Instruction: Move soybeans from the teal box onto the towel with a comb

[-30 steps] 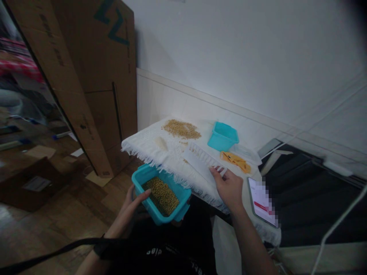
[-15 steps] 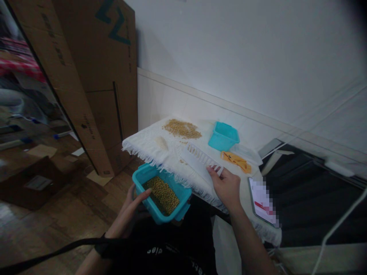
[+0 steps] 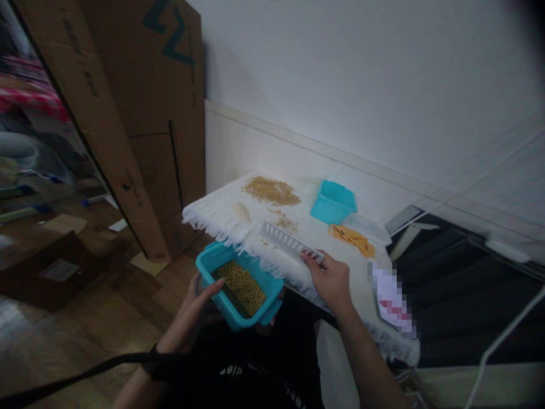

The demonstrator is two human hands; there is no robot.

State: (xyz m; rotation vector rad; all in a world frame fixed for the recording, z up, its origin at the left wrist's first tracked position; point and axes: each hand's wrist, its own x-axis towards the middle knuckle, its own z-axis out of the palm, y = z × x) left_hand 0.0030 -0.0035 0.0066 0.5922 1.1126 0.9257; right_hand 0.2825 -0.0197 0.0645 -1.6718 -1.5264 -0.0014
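Note:
My left hand (image 3: 196,307) grips the near left side of a turquoise plastic tub (image 3: 272,272), its thumb over the rim. Greenish-yellow beans (image 3: 244,289) lie in this tub, which is held just below the table's fringed front edge. My right hand (image 3: 332,283) pinches one end of a white slotted plastic strip (image 3: 289,241), tilted low over the cloth. A few tan beans (image 3: 283,221) are scattered just beyond the strip. Farther back, a larger pile of tan beans (image 3: 272,191) is spread on the white tablecloth (image 3: 217,213).
A small whitish heap (image 3: 240,212) sits left of the strip. Toward the right are a second turquoise tub (image 3: 334,205), an orange cloth (image 3: 353,240) and a phone with a blurred screen (image 3: 394,307). A tall cardboard box (image 3: 149,96) stands at the left; a wall backs the table.
My right hand has brought the slotted strip slightly toward me and left and tipped it, uncovering scattered beans behind it. The tub in my left hand has hardly moved.

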